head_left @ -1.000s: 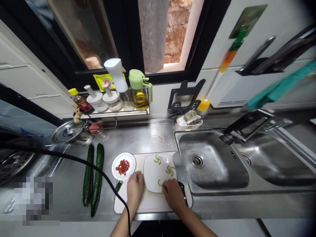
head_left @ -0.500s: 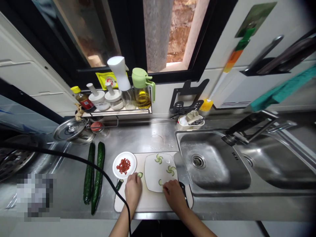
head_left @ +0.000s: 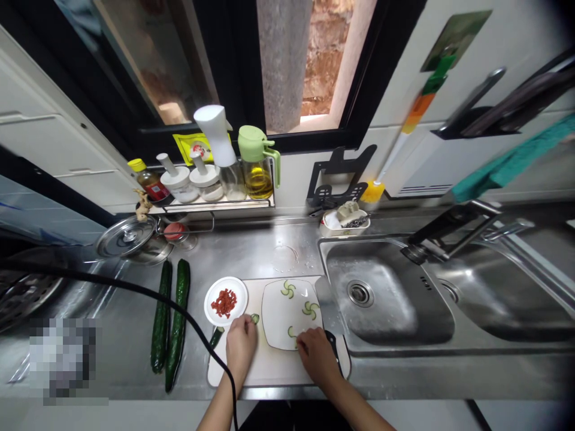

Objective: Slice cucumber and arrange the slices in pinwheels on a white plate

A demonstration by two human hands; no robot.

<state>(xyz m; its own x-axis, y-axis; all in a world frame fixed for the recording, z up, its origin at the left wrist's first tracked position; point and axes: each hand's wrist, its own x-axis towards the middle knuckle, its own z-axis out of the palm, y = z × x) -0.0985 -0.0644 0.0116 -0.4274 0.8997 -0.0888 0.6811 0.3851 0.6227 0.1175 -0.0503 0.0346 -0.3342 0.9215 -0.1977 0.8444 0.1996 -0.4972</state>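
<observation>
My left hand [head_left: 241, 344] is closed in a pinch at the cucumber slices [head_left: 255, 318] on the cutting board [head_left: 269, 374], a slice at its fingertips. Over the lower right of the square white plate [head_left: 281, 314], my right hand [head_left: 318, 356] has its fingers pressed together; what they hold is hidden. Just beyond those fingers lies a curved cucumber slice [head_left: 291, 331]. Two pinwheels of cucumber slices, one at the top [head_left: 288, 290] and one at the right [head_left: 309, 309], lie on the plate. A cucumber end piece [head_left: 216, 337] rests left of my left hand.
A round white plate [head_left: 208, 308] of chopped red bits stands at the board's upper left. Two whole cucumbers [head_left: 177, 335] lie farther left. A knife [head_left: 331, 341] sits beside my right hand, near the sink [head_left: 390, 335]. A black cable [head_left: 197, 326] crosses in front of my left arm.
My left fingers have shifted slightly at the cucumber slices, and the slice there shows at a different angle. My right hand stays at the same spot over the plate.
</observation>
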